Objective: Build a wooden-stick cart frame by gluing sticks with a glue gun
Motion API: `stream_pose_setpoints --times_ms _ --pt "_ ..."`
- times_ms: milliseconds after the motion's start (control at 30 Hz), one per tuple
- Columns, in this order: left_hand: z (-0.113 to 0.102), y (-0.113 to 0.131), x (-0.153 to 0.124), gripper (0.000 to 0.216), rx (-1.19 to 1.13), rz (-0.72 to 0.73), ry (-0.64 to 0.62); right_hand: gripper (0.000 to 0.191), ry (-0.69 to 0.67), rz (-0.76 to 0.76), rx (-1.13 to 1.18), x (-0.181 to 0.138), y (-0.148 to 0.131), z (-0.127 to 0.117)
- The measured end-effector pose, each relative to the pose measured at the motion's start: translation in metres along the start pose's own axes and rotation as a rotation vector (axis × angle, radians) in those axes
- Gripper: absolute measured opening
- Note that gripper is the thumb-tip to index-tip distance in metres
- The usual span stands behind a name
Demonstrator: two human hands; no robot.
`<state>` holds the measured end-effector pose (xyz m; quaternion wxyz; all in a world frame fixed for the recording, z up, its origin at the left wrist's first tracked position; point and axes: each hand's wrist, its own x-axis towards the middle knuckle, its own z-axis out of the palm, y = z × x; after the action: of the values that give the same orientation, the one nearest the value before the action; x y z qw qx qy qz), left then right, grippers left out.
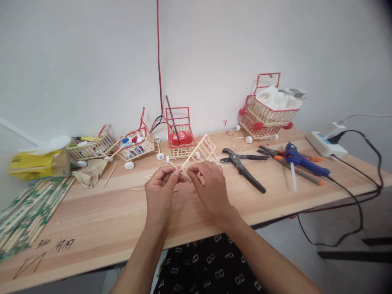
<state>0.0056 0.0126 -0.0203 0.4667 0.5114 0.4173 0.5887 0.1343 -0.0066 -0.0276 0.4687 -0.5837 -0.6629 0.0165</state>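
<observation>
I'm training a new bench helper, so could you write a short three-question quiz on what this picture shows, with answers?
1. Open question: What do the left hand and the right hand hold between them?
2. True or false: The glue gun lies to the right of the black pliers in the picture.
3. Multiple choice: The package at the far left is mostly
A) red
B) yellow
C) blue

Key:
1. A small frame of thin sticks, held at the fingertips
2. True
3. B
</observation>
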Motion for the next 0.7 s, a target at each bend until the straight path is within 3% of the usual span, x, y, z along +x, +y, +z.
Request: stream_pose_setpoints --times_ms 567,700 --pt "0.001 0.001 0.003 0.013 -0.012 0.031 0.028 0.009 0.073 -0.006 0.036 0.001 0.001 -0.005" --pt "-0.001 0.001 0.005 0.012 -0.026 0.062 0.022 0.01 0.145 0.1 0.178 0.003 0.006 -0.016"
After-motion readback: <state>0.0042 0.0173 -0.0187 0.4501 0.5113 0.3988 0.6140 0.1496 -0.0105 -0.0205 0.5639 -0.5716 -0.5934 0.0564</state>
